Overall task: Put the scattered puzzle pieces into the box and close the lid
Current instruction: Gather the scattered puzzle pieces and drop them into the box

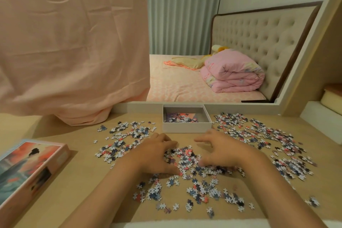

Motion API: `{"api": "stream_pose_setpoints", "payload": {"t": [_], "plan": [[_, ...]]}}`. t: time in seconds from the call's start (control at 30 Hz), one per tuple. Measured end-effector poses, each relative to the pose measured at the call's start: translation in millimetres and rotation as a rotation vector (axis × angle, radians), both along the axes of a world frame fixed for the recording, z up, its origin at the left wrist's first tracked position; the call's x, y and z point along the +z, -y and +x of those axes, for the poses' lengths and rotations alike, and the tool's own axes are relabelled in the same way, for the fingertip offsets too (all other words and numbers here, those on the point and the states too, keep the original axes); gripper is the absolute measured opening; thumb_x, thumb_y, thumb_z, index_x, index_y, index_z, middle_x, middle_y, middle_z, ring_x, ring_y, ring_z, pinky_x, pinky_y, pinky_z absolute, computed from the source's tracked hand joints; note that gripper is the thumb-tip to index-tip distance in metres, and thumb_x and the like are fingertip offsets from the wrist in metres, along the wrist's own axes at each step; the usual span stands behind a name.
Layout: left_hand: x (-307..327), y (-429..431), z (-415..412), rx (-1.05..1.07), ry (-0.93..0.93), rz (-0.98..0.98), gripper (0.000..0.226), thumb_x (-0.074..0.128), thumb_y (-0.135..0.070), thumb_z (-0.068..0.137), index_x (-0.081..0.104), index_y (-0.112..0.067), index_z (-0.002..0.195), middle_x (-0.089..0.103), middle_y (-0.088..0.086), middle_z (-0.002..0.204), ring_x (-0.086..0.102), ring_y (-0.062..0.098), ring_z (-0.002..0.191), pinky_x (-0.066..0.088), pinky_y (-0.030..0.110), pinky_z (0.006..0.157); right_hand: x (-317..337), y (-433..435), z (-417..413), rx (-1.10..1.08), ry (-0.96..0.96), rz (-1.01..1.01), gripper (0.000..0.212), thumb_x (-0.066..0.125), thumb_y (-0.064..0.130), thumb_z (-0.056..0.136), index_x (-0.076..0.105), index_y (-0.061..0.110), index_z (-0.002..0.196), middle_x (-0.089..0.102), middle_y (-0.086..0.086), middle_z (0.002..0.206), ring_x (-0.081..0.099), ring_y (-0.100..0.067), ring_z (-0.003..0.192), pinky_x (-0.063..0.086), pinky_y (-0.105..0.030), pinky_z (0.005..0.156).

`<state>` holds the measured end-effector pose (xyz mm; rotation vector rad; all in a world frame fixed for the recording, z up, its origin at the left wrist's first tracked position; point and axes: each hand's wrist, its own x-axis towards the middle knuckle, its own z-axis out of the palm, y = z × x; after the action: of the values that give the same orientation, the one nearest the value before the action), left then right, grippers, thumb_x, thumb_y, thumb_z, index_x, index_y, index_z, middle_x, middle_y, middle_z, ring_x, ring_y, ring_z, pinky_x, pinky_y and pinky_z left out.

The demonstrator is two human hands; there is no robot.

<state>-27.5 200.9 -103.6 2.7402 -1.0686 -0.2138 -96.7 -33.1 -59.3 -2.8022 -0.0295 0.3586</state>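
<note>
two bare forearms (103, 190) reach in from the bottom edge over a light wooden surface (83, 181). the left hand (157, 153) and the right hand (220, 151) sit palm-down on either side of a heap of puzzle pieces (187, 161). they face each other with the heap between them. the left fingers (170, 143) are bent and a little apart, touching the edge of the heap. the right fingers (201, 139) are spread and curved, and their lower tips are blurred among the pieces. neither hand is clamped on anything that shows.

more pieces lie scattered to the left, to the right and in front of the hands. the open white box (187, 127) stands just beyond the hands at the back of the surface, with a few pieces inside. its lid (27, 168), printed with a figure in pink and teal, lies well apart at the left edge. a pink cloth (74, 42) hangs behind on the left. a bed (175, 87) with a folded pink quilt (233, 74) is behind the box.
</note>
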Motion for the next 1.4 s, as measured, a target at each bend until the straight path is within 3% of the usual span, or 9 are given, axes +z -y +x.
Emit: {"api": "stream_pose_setpoints", "payload": {"t": [0.1,0.27,0.43,0.53,0.7,0.83,1.07,1.2,1.4], "plan": [[-2.2,6.1,-3.3,-0.002,0.036,-0.04,0.082,0.055,-0.077,0.076,0.034,-0.041,0.147,0.036,-0.012,0.137,0.027,0.011,0.129,0.033,0.036,0.109,-3.1,0.1,-2.0,-0.039,-0.116,-0.118,0.108,0.084,0.06,0.064,0.027,0.037,0.154,0.022,0.002,0.157,0.032,-0.026,0.142,0.035,-0.046,0.114],[-4.4,9.4,-3.0,-0.001,0.051,-0.12,0.064,0.058,-0.065,0.084,0.045,-0.039,0.141,0.042,-0.012,0.127,0.033,0.01,0.124,0.037,0.033,0.104,-22.1,-14.5,6.8,0.018,0.006,-0.005,0.086,0.077,0.063,0.071,0.042,0.04,0.147,0.04,0.003,0.134,0.041,-0.021,0.13,0.04,-0.043,0.109],[5.0,0.0,0.8,0.101,0.039,-0.015,0.092,0.054,-0.081,0.072,0.03,-0.037,0.148,0.037,-0.01,0.134,0.033,0.013,0.127,0.038,0.038,0.105,-23.0,-19.5,8.7,-0.019,0.066,-0.01,0.096,0.07,0.071,0.073,0.032,0.033,0.153,0.033,0.003,0.141,0.028,-0.018,0.138,0.035,-0.042,0.113],[6.7,-1.6,0.1,0.122,0.012,0.074,0.089,0.055,-0.078,0.074,0.029,-0.038,0.149,0.033,-0.007,0.136,0.029,0.014,0.131,0.038,0.04,0.106,-27.7,-30.6,10.4,0.021,0.092,-0.072,0.093,0.063,0.076,0.074,0.035,0.033,0.151,0.034,0.004,0.136,0.027,-0.016,0.135,0.038,-0.041,0.11],[1.5,7.3,0.4,0.06,0.027,-0.037,0.059,0.058,-0.054,0.088,0.047,-0.032,0.141,0.043,-0.004,0.126,0.037,0.015,0.123,0.041,0.039,0.102,-33.5,-45.3,20.4,0.067,0.115,0.01,0.063,0.066,0.054,0.087,0.048,0.034,0.145,0.041,0.002,0.124,0.035,-0.018,0.128,0.038,-0.039,0.108],[-4.1,10.9,3.5,0.074,0.037,-0.154,0.037,0.06,-0.037,0.092,0.062,-0.027,0.128,0.052,-0.002,0.112,0.049,0.018,0.11,0.046,0.035,0.094,-33.9,-53.2,24.9,0.065,0.181,0.048,0.037,0.067,0.034,0.093,0.064,0.027,0.13,0.056,-0.002,0.121,0.053,-0.022,0.115,0.045,-0.035,0.098],[-1.6,10.6,8.5,0.107,-0.024,-0.355,0.02,0.073,-0.028,0.086,0.072,-0.023,0.105,0.059,-0.012,0.089,0.057,0.007,0.081,0.041,0.015,0.067,-31.9,-48.7,28.6,-0.063,0.238,0.203,0.013,0.076,0.029,0.086,0.077,0.027,0.1,0.072,0.005,0.096,0.065,-0.01,0.083,0.051,-0.023,0.073],[6.7,14.3,21.2,0.151,-0.12,-0.468,0.015,0.075,-0.026,0.085,0.071,-0.026,0.099,0.065,-0.012,0.086,0.06,0.005,0.075,0.042,0.015,0.063,-19.4,-41.0,36.2,-0.147,0.243,0.342,0.006,0.077,0.023,0.086,0.075,0.026,0.089,0.068,0.008,0.074,0.06,-0.001,0.054,0.043,-0.014,0.051],[49.6,33.7,65.7,0.131,-0.054,-0.543,0.01,0.075,-0.027,0.086,0.071,-0.024,0.095,0.06,-0.014,0.07,0.053,0.004,0.063,0.038,0.018,0.058,21.9,-28.9,82.7,-0.156,0.442,0.386,0.006,0.075,0.016,0.086,0.078,0.019,0.09,0.068,0.009,0.077,0.059,-0.005,0.063,0.055,-0.033,0.072]]}}
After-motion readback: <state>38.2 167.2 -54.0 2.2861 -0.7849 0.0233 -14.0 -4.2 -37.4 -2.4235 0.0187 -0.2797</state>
